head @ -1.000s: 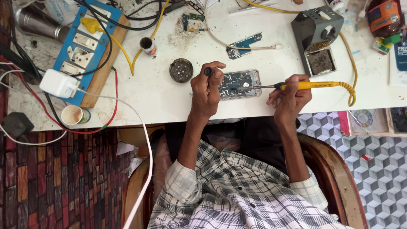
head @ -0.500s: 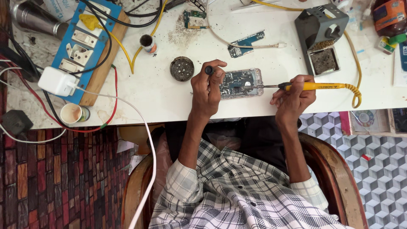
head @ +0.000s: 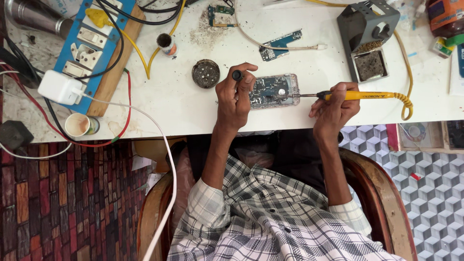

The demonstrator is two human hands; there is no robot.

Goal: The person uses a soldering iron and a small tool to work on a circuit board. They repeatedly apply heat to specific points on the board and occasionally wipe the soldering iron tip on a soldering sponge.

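Circuit board (head: pixel 271 91) in its clear casing lies flat on the white bench (head: pixel 193 104), close to the near edge, between the two hands. The left hand (head: pixel 235 96) rests over the board's 9 o'clock end, its fingers (head: pixel 244 83) curled closed around a small dark-tipped tool (head: pixel 237 75) that stands up at the hand's 12 o'clock. The right hand (head: pixel 333 104) sits at the board's 3 o'clock, fingers wrapped closed around the yellow handle of a soldering iron (head: pixel 360 95); the iron lies nearly level, its metal tip pointing toward 9 o'clock and meeting the right edge of the board. A coiled yellow cord (head: pixel 407 104) leaves the handle at 3 o'clock.

At the board's 10 o'clock sits a round dark tin (head: pixel 205 73). A second, blue circuit board (head: pixel 280 39) lies at 12 o'clock, well apart. The grey iron stand (head: pixel 369 24) with its sponge tray is at 1 o'clock. Far toward 9 o'clock a blue switch board (head: pixel 89 36) lies on a wooden plank, with a white adapter (head: pixel 60 87) just beside it and a small cup (head: pixel 79 124) near the bench edge.
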